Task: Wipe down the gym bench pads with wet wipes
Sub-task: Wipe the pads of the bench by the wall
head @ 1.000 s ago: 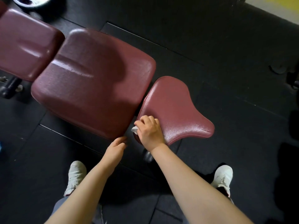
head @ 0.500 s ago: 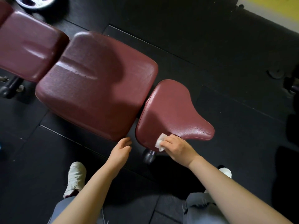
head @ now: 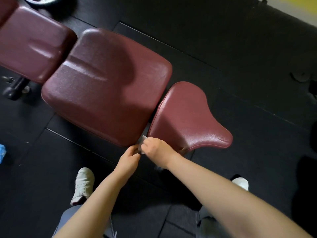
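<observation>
A maroon gym bench runs from upper left to lower right: a back pad (head: 32, 42), a large middle pad (head: 106, 86) and a small saddle-shaped end pad (head: 187, 117). My right hand (head: 157, 148) grips a small white wet wipe (head: 143, 140) at the near corner of the end pad, by the gap between the two pads. My left hand (head: 130, 158) is right beside it, its fingertips at the wipe; whether they pinch it is unclear. Most of the wipe is hidden by my hands.
Black rubber floor tiles lie all around. A black bench foot (head: 15, 90) sticks out at the left, a weight plate (head: 39, 0) lies at the top left, and something blue (head: 2, 152) sits at the left edge. My white shoes (head: 82, 184) stand below the bench.
My right hand slid the wipe left along the end pad's near edge to its corner. My left hand rose to meet it at the wipe.
</observation>
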